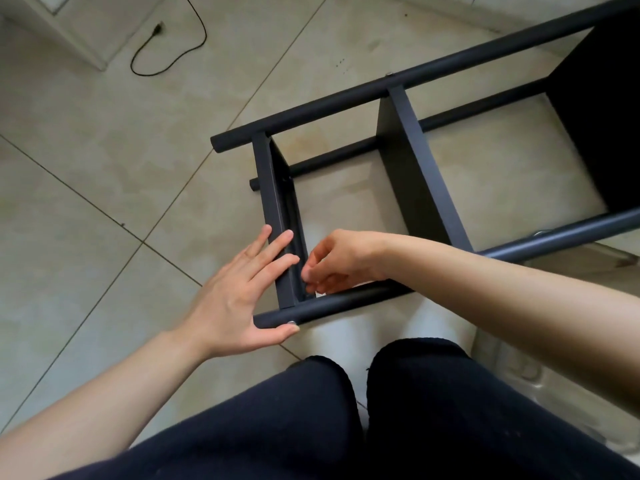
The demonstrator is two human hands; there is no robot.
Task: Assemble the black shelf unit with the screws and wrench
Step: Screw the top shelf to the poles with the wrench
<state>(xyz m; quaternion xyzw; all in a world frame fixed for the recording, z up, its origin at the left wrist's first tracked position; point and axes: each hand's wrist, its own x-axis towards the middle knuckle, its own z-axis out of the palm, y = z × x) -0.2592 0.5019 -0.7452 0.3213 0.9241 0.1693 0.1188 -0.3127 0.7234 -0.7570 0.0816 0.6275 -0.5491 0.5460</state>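
The black shelf unit [408,161] lies on its side on the tiled floor, its round poles running left to right and its flat shelves standing on edge. My left hand [239,292] rests with straight fingers on the end shelf [273,209], its thumb under the near pole [332,304] beside a silver screw head [292,322]. My right hand [332,261] reaches inside the frame at that corner, fingertips pinched together against the shelf's inner face. What they pinch is too small to make out. No wrench is in view.
My knees in dark trousers [346,410] fill the bottom of the view, right below the near pole. A black cable with a plug [166,46] lies on the floor at the top left. Clear plastic wrap [526,368] lies at the right.
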